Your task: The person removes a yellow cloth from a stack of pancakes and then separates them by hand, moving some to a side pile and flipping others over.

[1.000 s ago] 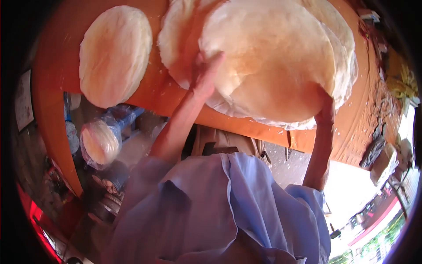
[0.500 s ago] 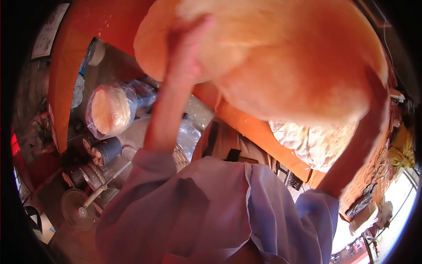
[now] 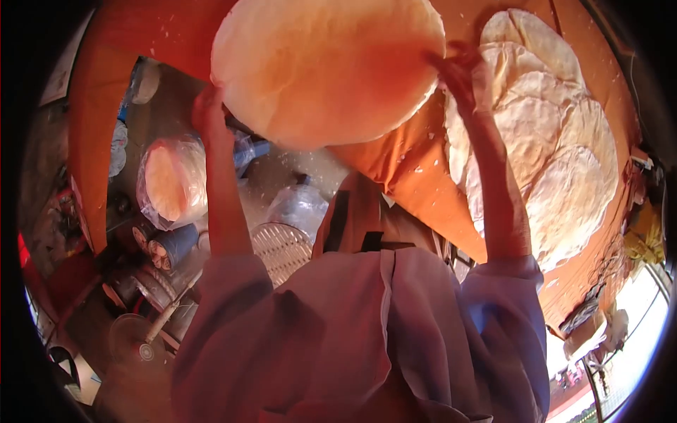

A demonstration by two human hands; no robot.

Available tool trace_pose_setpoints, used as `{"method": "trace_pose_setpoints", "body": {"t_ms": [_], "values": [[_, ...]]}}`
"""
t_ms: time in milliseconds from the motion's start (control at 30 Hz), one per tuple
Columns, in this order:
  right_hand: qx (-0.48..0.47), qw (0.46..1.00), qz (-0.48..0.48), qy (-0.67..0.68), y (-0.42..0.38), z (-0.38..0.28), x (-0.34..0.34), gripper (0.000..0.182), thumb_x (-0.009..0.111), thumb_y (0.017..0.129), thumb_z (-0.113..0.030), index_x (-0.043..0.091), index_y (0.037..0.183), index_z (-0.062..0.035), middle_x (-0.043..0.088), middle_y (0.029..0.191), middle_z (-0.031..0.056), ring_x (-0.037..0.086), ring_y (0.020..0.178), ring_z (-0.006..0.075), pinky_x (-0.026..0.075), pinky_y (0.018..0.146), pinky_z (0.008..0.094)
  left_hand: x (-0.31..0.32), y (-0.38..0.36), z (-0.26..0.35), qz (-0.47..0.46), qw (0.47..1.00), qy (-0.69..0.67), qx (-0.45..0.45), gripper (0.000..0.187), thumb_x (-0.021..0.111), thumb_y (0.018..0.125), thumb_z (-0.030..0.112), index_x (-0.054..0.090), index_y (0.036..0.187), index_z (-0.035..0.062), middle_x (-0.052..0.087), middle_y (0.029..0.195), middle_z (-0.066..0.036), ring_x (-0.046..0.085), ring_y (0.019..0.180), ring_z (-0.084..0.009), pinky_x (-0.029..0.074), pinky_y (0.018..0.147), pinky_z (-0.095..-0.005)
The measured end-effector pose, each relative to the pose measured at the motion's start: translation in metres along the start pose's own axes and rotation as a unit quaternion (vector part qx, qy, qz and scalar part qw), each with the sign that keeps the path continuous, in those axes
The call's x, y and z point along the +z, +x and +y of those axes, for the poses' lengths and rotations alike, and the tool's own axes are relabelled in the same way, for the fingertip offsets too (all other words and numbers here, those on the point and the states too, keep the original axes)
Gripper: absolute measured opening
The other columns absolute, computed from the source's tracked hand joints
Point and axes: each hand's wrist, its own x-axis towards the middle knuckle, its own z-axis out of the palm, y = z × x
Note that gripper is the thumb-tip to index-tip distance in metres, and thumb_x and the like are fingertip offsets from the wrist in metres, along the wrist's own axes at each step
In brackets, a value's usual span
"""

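Observation:
A large round flatbread (image 3: 324, 70), pale with browned patches, is spread across the top middle of the view. My left hand (image 3: 209, 113) is closed at its left edge, the fingers partly hidden. At the right edge my right hand (image 3: 465, 81) has its fingertips on the rim, somewhat blurred. Right of that hand, several overlapping flatbreads (image 3: 543, 141) lie wrinkled on the orange cloth (image 3: 423, 176).
On the left, below the cloth's edge, are a plastic bag of round bread (image 3: 168, 183), a blue cylinder (image 3: 173, 245) and a fan (image 3: 144, 351). A woven basket (image 3: 282, 250) and a clear plastic bundle (image 3: 300, 208) stand near my body.
The bread in my hands has moved left and away from the pile, which now shows more fully. My right hand has moved left and up; my left hand has shifted left and down.

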Motion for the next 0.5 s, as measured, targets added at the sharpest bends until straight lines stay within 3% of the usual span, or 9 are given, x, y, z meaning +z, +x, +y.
{"method": "trace_pose_setpoints", "body": {"t_ms": [67, 167, 200, 233, 267, 300, 400, 467, 500], "values": [[-0.096, 0.961, -0.006, -0.26, 0.016, -0.02, -0.016, 0.052, 0.079, 0.074, -0.031, 0.057, 0.108, 0.0014, 0.067, 0.082, 0.0141, 0.064, 0.066, 0.0317, 0.05, 0.061, 0.0377, 0.002, -0.003, -0.004, -0.02, 0.998, -0.057, 0.011, 0.042, 0.055, 0.093, 0.026, 0.052, 0.125, -0.0011, 0.058, 0.121, -0.011, 0.057, 0.107, -0.023, 0.046, 0.092, -0.035], [-0.08, 0.994, -0.073, 0.031, 0.033, 0.037, 0.013, 0.025, 0.062, 0.087, -0.011, 0.055, 0.11, -0.0037, 0.062, 0.093, 0.0073, 0.063, 0.082, 0.0173, 0.052, 0.07, 0.0274, 0.021, -0.007, -0.014, -0.133, 0.97, -0.203, 0.002, 0.052, 0.037, 0.1, 0.037, 0.04, 0.137, 0.0001, 0.045, 0.137, -0.015, 0.047, 0.125, -0.0269, 0.04, 0.102, -0.0394], [-0.028, 0.971, -0.121, 0.202, 0.049, 0.072, 0.016, 0.022, 0.059, 0.09, -0.013, 0.054, 0.109, -0.0042, 0.061, 0.091, 0.0061, 0.061, 0.081, 0.0168, 0.051, 0.07, 0.0267, 0.03, -0.01, -0.015, -0.106, 0.982, -0.153, 0.02, 0.051, 0.038, 0.1, 0.036, 0.04, 0.137, 0.0001, 0.046, 0.137, -0.015, 0.047, 0.124, -0.027, 0.04, 0.102, -0.0394], [0.021, 0.915, -0.165, 0.368, 0.067, 0.112, 0.016, 0.019, 0.055, 0.093, -0.015, 0.053, 0.109, -0.0048, 0.059, 0.089, 0.005, 0.06, 0.079, 0.0163, 0.051, 0.07, 0.0261, 0.04, -0.013, -0.016, -0.077, 0.991, -0.102, 0.04, 0.051, 0.039, 0.1, 0.036, 0.041, 0.136, 0.0, 0.046, 0.137, -0.015, 0.047, 0.124, -0.0272, 0.04, 0.102, -0.0394], [0.069, 0.826, -0.204, 0.521, 0.068, 0.106, 0.02, 0.017, 0.052, 0.096, -0.017, 0.052, 0.108, -0.0053, 0.058, 0.087, 0.0038, 0.059, 0.078, 0.0157, 0.051, 0.07, 0.0255, 0.049, -0.017, -0.015, -0.047, 0.996, -0.051, 0.061, 0.051, 0.04, 0.1, 0.035, 0.041, 0.136, 0.0, 0.047, 0.136, -0.015, 0.047, 0.124, -0.0273, 0.04, 0.102, -0.0394], [0.025, 0.973, -0.096, 0.207, 0.061, 0.101, 0.02, 0.018, 0.044, 0.099, -0.021, 0.05, 0.108, -0.0066, 0.056, 0.086, 0.0049, 0.059, 0.078, 0.0168, 0.051, 0.072, 0.0254, 0.057, -0.024, -0.013, -0.018, 0.997, -0.04, 0.06, 0.048, 0.041, 0.1, 0.032, 0.043, 0.134, -0.0009, 0.047, 0.136, -0.014, 0.047, 0.122, -0.0269, 0.04, 0.102, -0.0392], [0.168, 0.816, -0.058, 0.55, 0.057, 0.094, 0.03, 0.02, 0.04, 0.1, -0.023, 0.049, 0.11, -0.0082, 0.057, 0.091, 0.0083, 0.06, 0.081, 0.0191, 0.053, 0.072, 0.0254, 0.048, -0.006, -0.04, -0.019, 0.991, 0.011, 0.132, 0.046, 0.044, 0.098, 0.028, 0.044, 0.133, -0.0017, 0.048, 0.134, -0.014, 0.05, 0.118, -0.0262, 0.041, 0.1, -0.0393], [0.071, 0.916, -0.106, 0.38, 0.062, 0.146, 0.039, 0.033, 0.04, 0.1, -0.03, 0.047, 0.125, -0.0093, 0.058, 0.113, 0.0175, 0.061, 0.088, 0.0244, 0.055, 0.071, 0.0321, 0.045, -0.001, -0.041, 0.049, 0.987, 0.095, 0.119, 0.047, 0.043, 0.098, 0.029, 0.044, 0.133, -0.0021, 0.049, 0.134, -0.014, 0.05, 0.117, -0.0254, 0.041, 0.1, -0.0393], [0.215, 0.791, -0.19, 0.54, 0.081, 0.169, 0.035, 0.041, 0.042, 0.097, -0.039, 0.048, 0.126, -0.0101, 0.061, 0.11, 0.016, 0.062, 0.084, 0.0278, 0.055, 0.072, 0.0336, 0.036, 0.005, -0.045, 0.011, 0.994, 0.049, 0.096, 0.048, 0.046, 0.097, 0.031, 0.045, 0.132, -0.0009, 0.049, 0.132, -0.014, 0.05, 0.117, -0.026, 0.04, 0.101, -0.0408]]}}
